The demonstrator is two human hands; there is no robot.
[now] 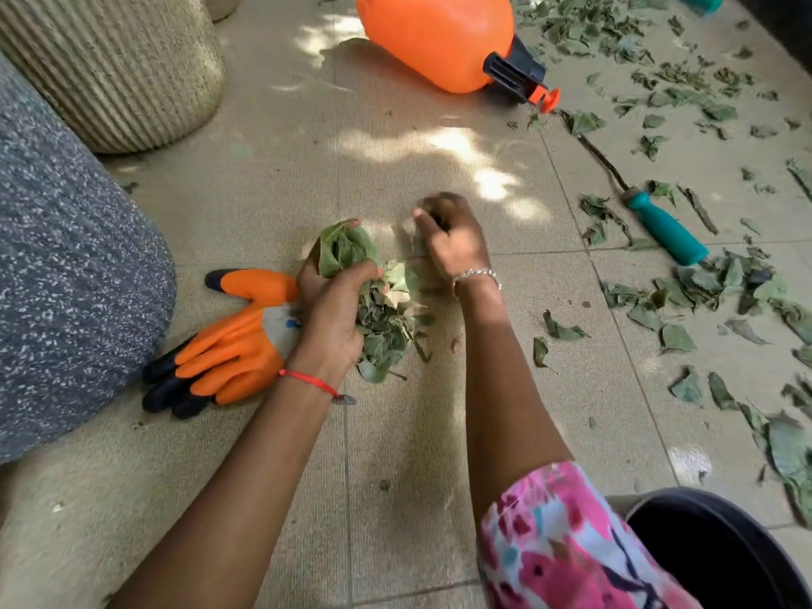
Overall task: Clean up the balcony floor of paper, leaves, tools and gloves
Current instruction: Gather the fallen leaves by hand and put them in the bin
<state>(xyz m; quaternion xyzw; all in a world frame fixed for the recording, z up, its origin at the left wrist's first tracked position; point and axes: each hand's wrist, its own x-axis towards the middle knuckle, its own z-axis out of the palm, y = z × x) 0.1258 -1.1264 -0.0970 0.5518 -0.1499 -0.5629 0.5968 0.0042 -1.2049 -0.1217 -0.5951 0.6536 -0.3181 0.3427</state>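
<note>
Both hands are low over the tiled floor (395,454). With my left hand (327,314) I grip a thick bunch of leaves (378,314), fingers curled round it. My right hand (450,241) reaches just beyond the bunch, fingers bent down at the tiles (it is blurred, so I cannot tell whether it has caught anything). A pair of orange gloves (228,349) lies touching my left wrist. Loose leaves (703,292) are strewn across the right side, around a teal-handled tool (668,230). An orange sprayer (435,37) lies on its side farther off, and a dark bucket (725,551) sits by my right elbow.
</note>
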